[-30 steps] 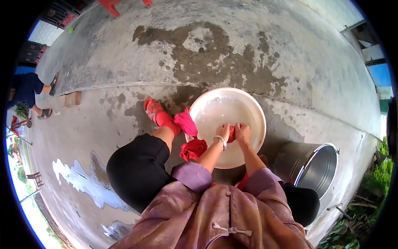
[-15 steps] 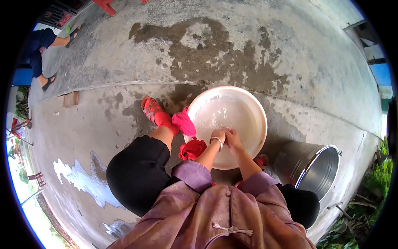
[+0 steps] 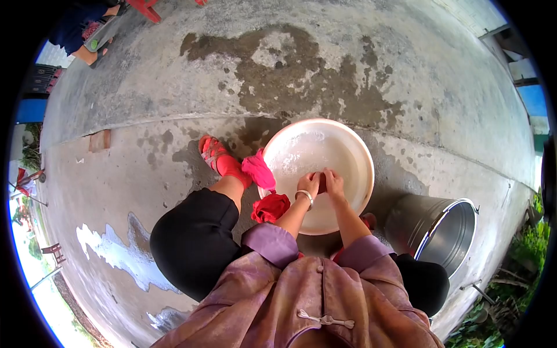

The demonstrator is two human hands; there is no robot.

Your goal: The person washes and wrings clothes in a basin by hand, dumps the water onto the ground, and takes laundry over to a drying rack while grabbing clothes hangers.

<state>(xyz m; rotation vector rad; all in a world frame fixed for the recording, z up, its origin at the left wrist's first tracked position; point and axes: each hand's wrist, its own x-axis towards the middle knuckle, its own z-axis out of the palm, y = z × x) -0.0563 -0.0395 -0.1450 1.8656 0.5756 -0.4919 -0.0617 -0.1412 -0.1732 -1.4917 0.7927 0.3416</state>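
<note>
Over the large white basin point(image 3: 371, 168), both hands are close together above cloudy, foamy water. A small dark red thing, perhaps wet cloth point(image 3: 322, 183), shows between them. My left hand point(image 3: 308, 183), with a pale bracelet at the wrist, is closed on its left side. My right hand point(image 3: 334, 184) is closed on the other side. Most of the dark red thing is hidden by the fingers. A bright pink cloth point(image 3: 259, 170) hangs over the basin's left rim, and a crumpled red cloth point(image 3: 270, 208) lies just below it.
A metal bucket point(image 3: 406, 223) lies tipped on its side at the right. Wet patches mark the concrete floor point(image 3: 191, 133). A brick point(image 3: 100, 140) lies to the left. Another person's leg point(image 3: 85, 55) and a red stool point(image 3: 146, 8) are at the upper left.
My hands have moved slightly up and apart, and the dark red thing now shows between them. At the upper left, the other person has moved upward in view.
</note>
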